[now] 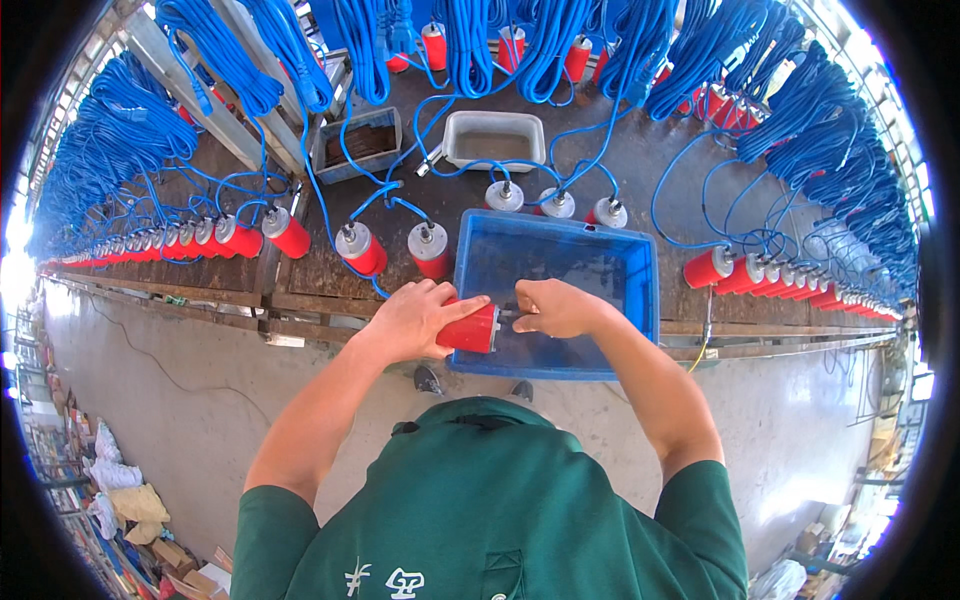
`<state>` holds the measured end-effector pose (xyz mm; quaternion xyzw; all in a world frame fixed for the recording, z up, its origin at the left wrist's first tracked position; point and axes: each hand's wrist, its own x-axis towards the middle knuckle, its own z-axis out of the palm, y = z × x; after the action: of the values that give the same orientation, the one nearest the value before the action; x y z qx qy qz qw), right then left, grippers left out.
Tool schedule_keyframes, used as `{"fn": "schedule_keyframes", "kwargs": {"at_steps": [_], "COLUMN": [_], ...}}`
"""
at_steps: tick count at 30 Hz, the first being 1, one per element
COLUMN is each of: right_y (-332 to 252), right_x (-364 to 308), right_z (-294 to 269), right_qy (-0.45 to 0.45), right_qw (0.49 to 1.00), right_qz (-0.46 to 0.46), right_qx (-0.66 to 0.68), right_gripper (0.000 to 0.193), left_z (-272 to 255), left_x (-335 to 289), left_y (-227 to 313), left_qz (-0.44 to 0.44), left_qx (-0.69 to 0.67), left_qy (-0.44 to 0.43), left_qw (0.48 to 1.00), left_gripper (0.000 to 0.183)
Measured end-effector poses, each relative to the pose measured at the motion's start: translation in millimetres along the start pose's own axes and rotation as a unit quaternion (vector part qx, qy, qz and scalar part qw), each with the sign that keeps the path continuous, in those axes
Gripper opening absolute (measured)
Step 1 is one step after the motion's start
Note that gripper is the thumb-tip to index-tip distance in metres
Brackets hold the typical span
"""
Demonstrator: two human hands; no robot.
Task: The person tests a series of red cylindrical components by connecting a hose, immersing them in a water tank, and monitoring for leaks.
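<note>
A dark, worn tabletop (pixel 635 165) stretches across a workshop with a grey floor (pixel 240 345). The fingers of the left hand (pixel 425 318) are clamped around a red cylinder (pixel 468 332), which lies tilted on its side above the near left part of a blue tub (pixel 650 290). The right hand's (pixel 555 307) thumb and bent forefinger are close together at the dark fitting (pixel 505 313) on the cylinder's end; whether they grip it, I cannot tell. Just left of the tub stand two more cylinders (pixel 367 258) with silvery tops, and three others stand just beyond its far rim. Farther back are a pale tray (pixel 495 117) and, left of it, a grey box (pixel 367 168). Long rows of cylinders run off to both sides, with coils (pixel 470 50) of blue cable hanging above.
</note>
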<state>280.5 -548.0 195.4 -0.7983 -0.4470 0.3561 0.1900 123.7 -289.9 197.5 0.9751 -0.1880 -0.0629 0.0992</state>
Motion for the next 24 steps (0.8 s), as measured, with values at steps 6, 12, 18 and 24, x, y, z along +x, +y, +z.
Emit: {"fn": "schedule_keyframes", "kwargs": {"at_steps": [6,12,18,24], "right_y": [-9,4,-6,-10], "right_x": [-5,-6,-5,9], "right_z": [7,8,26,76], "right_qy": [0.008,-0.003,0.066,0.126], "right_qw": [0.999,0.996,0.966,0.936], "right_qz": [0.021,0.066,0.141,0.042], "right_qx": [-0.042,0.061,0.208,0.325], "right_gripper": [0.038,0.035,0.054,0.076], "left_z": [-1,1,0,3], "left_x": [-1,-2,-3,-13], "left_y": [0,-1,0,-1], "left_qz": [-0.004,-0.006,-0.016,0.013], "left_qx": [-0.01,-0.019,-0.023,0.005], "left_qy": [0.009,0.019,0.013,0.046], "left_qw": [1.0,1.0,1.0,0.999], "left_gripper": [0.105,0.104,0.104,0.107]}}
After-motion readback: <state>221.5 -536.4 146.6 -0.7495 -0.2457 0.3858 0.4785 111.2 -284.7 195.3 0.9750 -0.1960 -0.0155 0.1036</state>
